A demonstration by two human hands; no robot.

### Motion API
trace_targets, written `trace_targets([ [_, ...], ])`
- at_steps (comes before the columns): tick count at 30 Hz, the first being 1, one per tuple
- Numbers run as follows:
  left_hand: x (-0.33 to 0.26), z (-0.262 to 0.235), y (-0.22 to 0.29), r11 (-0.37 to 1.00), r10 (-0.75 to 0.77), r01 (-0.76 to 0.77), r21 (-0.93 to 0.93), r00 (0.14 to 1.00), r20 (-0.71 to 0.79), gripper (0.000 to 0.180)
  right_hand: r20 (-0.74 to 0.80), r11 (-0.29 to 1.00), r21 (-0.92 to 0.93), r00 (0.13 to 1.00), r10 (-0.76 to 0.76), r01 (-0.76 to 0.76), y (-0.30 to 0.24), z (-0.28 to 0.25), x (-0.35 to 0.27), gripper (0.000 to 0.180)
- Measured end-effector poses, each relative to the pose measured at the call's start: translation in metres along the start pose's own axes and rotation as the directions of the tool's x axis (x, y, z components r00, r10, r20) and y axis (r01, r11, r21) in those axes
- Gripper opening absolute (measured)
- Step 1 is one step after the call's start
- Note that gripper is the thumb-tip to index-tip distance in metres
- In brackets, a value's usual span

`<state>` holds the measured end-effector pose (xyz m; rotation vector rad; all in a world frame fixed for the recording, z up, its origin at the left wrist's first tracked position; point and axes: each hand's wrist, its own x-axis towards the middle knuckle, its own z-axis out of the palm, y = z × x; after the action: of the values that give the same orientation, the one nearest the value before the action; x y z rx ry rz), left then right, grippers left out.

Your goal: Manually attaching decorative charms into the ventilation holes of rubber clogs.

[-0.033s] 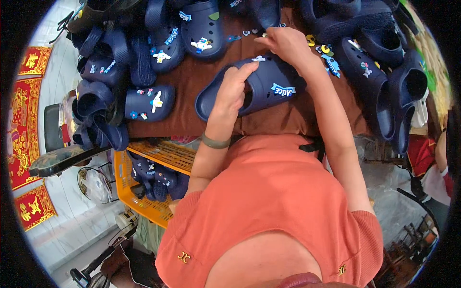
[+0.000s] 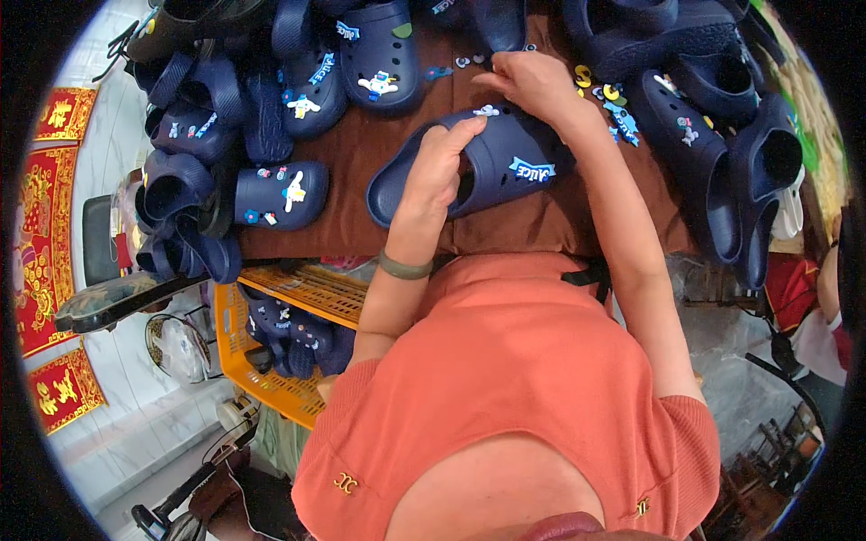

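A navy-blue clog lies on its side on the brown cloth in front of me, its toe pointing right. My left hand grips it at the foot opening, thumb on the upper edge. The clog bears a blue banner charm and a small white charm by my thumb. Just beyond the clog, my right hand is curled over the cloth, thumb and fingers bent together. Whatever those fingertips may hold is hidden. Close to them are a loose blue charm and small round white-and-dark pieces.
Yellow charms and another blue banner charm lie right of my right hand. Decorated navy clogs crowd the far side, with more at left and right. An orange crate of clogs stands below the table's left edge.
My right hand has shifted very slightly left and nearer, its fingertips covering a pale bit that showed before. The left hand and the clog stay put.
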<state>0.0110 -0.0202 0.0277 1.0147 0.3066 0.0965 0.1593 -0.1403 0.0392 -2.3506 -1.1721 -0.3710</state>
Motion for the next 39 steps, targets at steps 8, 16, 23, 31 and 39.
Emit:
trace_targets([
  [8, 0.006, 0.011, -0.003, 0.988, 0.089, -0.07, 0.137, 0.987, -0.136, 0.059, 0.023, 0.881, 0.439, 0.978, -0.207, 0.176, -0.027, 0.019, -0.007, 0.03],
  [16, 0.01, 0.006, -0.007, 0.981, 0.114, -0.1, 0.165, 0.99, -0.082, 0.06, -0.216, 0.932, 0.309, 0.968, -0.124, 0.188, -0.041, 0.011, -0.023, 0.022],
  [23, 0.012, -0.006, -0.007, 0.983, 0.047, -0.044, 0.179, 0.999, -0.01, 0.058, -0.27, 0.936, 0.317, 0.96, -0.066, 0.153, -0.044, 0.013, -0.024, 0.02],
  [31, 0.009, 0.0, -0.002, 0.986, 0.04, -0.04, 0.162, 0.999, -0.002, 0.058, -0.106, 0.949, 0.313, 0.994, 0.003, 0.03, -0.037, 0.016, -0.018, 0.025],
  [39, 0.01, -0.001, -0.004, 0.976, 0.09, -0.074, 0.204, 0.993, -0.07, 0.054, -0.37, 0.972, 0.122, 0.918, -0.144, 0.201, -0.045, 0.007, -0.025, 0.02],
])
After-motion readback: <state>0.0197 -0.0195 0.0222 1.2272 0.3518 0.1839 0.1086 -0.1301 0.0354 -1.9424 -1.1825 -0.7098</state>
